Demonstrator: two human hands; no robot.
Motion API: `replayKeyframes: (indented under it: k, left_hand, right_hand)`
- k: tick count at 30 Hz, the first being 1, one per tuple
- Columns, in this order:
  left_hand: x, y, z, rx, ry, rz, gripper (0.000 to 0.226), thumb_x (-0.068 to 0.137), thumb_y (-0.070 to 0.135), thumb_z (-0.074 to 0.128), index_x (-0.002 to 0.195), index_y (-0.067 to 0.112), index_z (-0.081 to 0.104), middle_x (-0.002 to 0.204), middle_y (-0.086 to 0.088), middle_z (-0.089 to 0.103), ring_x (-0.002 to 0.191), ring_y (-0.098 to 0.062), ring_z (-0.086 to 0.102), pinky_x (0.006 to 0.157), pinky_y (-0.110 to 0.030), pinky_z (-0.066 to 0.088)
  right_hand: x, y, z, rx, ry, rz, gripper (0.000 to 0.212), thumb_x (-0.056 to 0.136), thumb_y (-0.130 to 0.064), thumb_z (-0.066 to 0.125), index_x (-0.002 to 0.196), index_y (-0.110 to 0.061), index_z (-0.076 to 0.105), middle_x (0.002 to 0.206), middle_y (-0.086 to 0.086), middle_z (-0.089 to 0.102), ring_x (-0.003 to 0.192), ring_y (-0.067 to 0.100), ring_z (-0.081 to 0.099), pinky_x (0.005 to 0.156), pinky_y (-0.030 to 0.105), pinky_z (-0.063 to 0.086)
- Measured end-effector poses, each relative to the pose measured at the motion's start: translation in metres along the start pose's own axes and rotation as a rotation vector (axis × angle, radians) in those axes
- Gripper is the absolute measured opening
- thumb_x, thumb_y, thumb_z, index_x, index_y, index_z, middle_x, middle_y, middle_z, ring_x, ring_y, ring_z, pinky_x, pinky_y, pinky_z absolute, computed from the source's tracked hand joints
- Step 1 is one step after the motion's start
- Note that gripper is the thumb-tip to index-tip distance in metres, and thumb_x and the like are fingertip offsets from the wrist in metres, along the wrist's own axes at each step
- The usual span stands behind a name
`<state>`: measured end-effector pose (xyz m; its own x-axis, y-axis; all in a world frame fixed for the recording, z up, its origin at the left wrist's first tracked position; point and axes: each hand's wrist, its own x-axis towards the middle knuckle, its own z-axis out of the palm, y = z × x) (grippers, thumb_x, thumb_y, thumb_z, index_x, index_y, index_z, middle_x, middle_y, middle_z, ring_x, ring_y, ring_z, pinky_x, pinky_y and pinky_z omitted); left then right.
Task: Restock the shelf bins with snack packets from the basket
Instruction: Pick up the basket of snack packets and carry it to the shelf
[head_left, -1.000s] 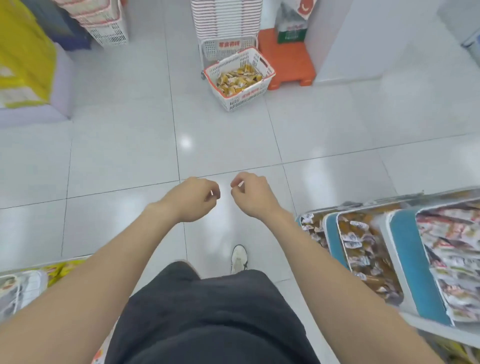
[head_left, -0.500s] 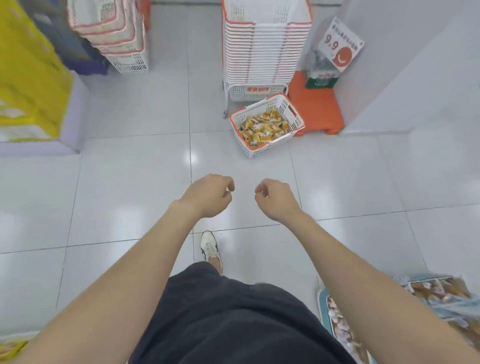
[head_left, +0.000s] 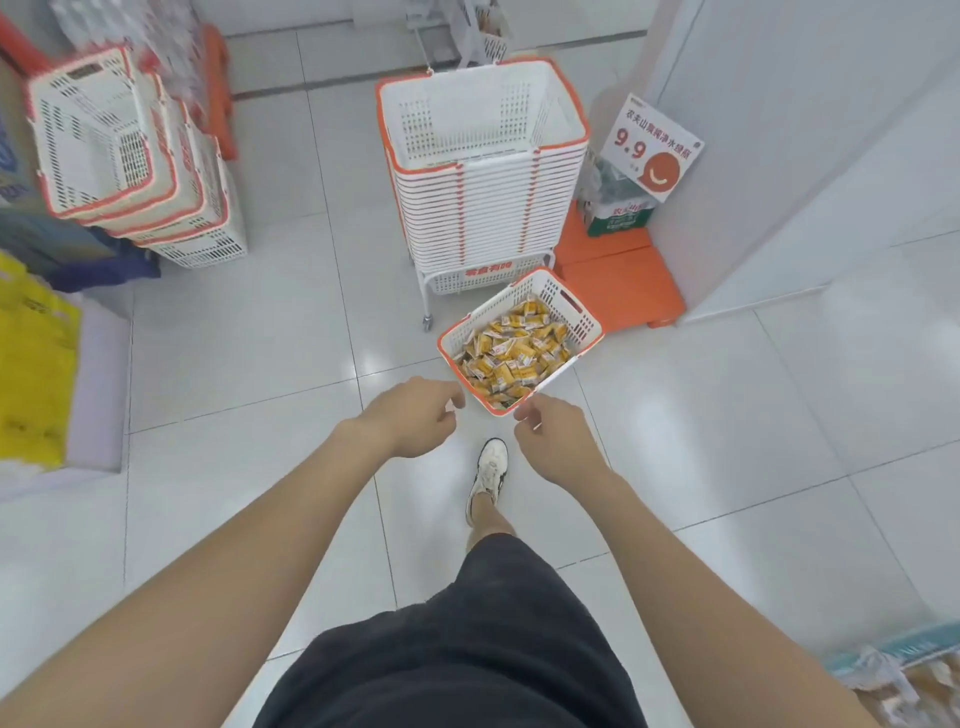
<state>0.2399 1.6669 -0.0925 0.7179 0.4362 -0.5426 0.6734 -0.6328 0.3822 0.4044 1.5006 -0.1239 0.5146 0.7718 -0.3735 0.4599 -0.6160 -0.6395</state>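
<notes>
A white basket with an orange rim (head_left: 584, 325) sits on the floor, tilted, holding several yellow snack packets (head_left: 511, 353). My left hand (head_left: 413, 423) hangs just left of the basket's near corner, fingers loosely curled and holding nothing. My right hand (head_left: 553, 441) is just below that corner, fingers loosely curled, also holding nothing. Neither hand touches the basket. A corner of a shelf bin (head_left: 904, 670) with packets shows at the bottom right edge.
A tall stack of white baskets (head_left: 483, 176) on a wheeled stand rises behind the filled basket. An orange platform (head_left: 621, 283) with a 9.9 price sign (head_left: 652, 156) is to its right, beside a white wall. More stacked baskets (head_left: 124, 156) and yellow packaging (head_left: 31, 364) stand left.
I have walked toward the basket, which now lies right in front of my hands. The shelf bins have slid almost out of view at the bottom right. Both hands stay loosely curled.
</notes>
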Motion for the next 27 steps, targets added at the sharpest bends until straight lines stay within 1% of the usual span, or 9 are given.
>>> replayKeyframes:
  k: [3, 6, 9, 12, 14, 19, 24, 25, 27]
  left_hand:
    - [0.059, -0.011, -0.035, -0.019, -0.035, -0.032, 0.032, 0.100, 0.029, 0.046, 0.128, 0.032, 0.060, 0.111, 0.005, 0.067, 0.106, -0.022, 0.062, 0.092, -0.041, 0.054]
    - [0.111, -0.020, -0.068, -0.028, -0.060, -0.036, 0.030, 0.102, 0.026, 0.046, 0.125, 0.029, 0.064, 0.110, 0.009, 0.063, 0.107, -0.019, 0.059, 0.090, -0.035, 0.050]
    - [0.161, -0.038, -0.093, -0.027, -0.071, -0.032, 0.030, 0.103, 0.023, 0.046, 0.126, 0.024, 0.066, 0.107, 0.008, 0.059, 0.111, -0.021, 0.058, 0.092, -0.035, 0.048]
    - [0.215, -0.062, -0.105, -0.039, -0.106, -0.047, 0.032, 0.104, 0.023, 0.046, 0.128, 0.023, 0.066, 0.120, 0.003, 0.065, 0.116, -0.023, 0.058, 0.096, -0.035, 0.048]
    - [0.253, -0.078, -0.105, -0.050, -0.136, -0.062, 0.033, 0.104, 0.023, 0.045, 0.129, 0.022, 0.067, 0.123, 0.002, 0.065, 0.117, -0.023, 0.057, 0.097, -0.036, 0.047]
    - [0.355, -0.127, -0.075, -0.083, -0.182, -0.148, 0.030, 0.103, 0.026, 0.044, 0.118, 0.027, 0.069, 0.116, 0.005, 0.064, 0.112, -0.026, 0.058, 0.098, -0.043, 0.048]
    - [0.442, -0.176, -0.013, -0.186, -0.198, -0.243, 0.029, 0.104, 0.028, 0.044, 0.115, 0.023, 0.070, 0.115, 0.001, 0.066, 0.108, -0.026, 0.059, 0.097, -0.043, 0.050]
    - [0.458, -0.188, 0.004, -0.215, -0.198, -0.275, 0.029, 0.103, 0.027, 0.044, 0.112, 0.022, 0.070, 0.113, 0.001, 0.067, 0.106, -0.026, 0.060, 0.096, -0.044, 0.052]
    - [0.492, -0.208, 0.041, -0.246, -0.209, -0.347, 0.029, 0.101, 0.024, 0.042, 0.103, 0.015, 0.070, 0.103, -0.003, 0.070, 0.098, -0.029, 0.064, 0.088, -0.044, 0.056]
  right_hand:
    - [0.074, -0.006, -0.018, -0.008, -0.038, -0.004, 0.017, 0.094, -0.017, 0.057, 0.106, -0.017, 0.069, 0.097, -0.004, 0.065, 0.091, 0.017, 0.062, 0.075, 0.029, 0.049]
    - [0.139, -0.014, -0.036, -0.060, -0.107, -0.008, 0.016, 0.097, -0.017, 0.054, 0.106, -0.014, 0.068, 0.094, 0.001, 0.067, 0.086, 0.020, 0.062, 0.075, 0.035, 0.055]
    - [0.201, -0.017, -0.041, -0.139, -0.199, -0.016, 0.014, 0.097, -0.019, 0.055, 0.105, -0.015, 0.066, 0.090, 0.002, 0.067, 0.081, 0.021, 0.062, 0.073, 0.041, 0.057]
    - [0.260, -0.017, -0.037, -0.200, -0.266, -0.035, 0.013, 0.097, -0.018, 0.054, 0.102, -0.014, 0.065, 0.091, 0.005, 0.067, 0.083, 0.025, 0.063, 0.072, 0.040, 0.056]
    - [0.300, -0.016, -0.029, -0.236, -0.295, -0.033, 0.015, 0.098, -0.018, 0.052, 0.103, -0.011, 0.064, 0.092, 0.007, 0.066, 0.084, 0.026, 0.062, 0.071, 0.038, 0.055]
    - [0.397, 0.006, 0.007, -0.307, -0.337, -0.030, 0.016, 0.096, -0.019, 0.050, 0.102, -0.013, 0.063, 0.087, 0.005, 0.067, 0.082, 0.025, 0.062, 0.074, 0.040, 0.058]
    - [0.475, 0.060, 0.065, -0.297, -0.395, -0.009, 0.022, 0.094, -0.032, 0.043, 0.095, -0.019, 0.061, 0.079, -0.002, 0.063, 0.077, 0.021, 0.062, 0.072, 0.042, 0.058]
    - [0.489, 0.074, 0.079, -0.296, -0.417, -0.010, 0.024, 0.093, -0.035, 0.041, 0.094, -0.021, 0.060, 0.078, -0.002, 0.062, 0.075, 0.020, 0.061, 0.071, 0.043, 0.059]
    - [0.515, 0.104, 0.108, -0.328, -0.484, -0.005, 0.021, 0.096, -0.031, 0.043, 0.099, -0.019, 0.060, 0.083, 0.000, 0.063, 0.077, 0.022, 0.062, 0.071, 0.044, 0.059]
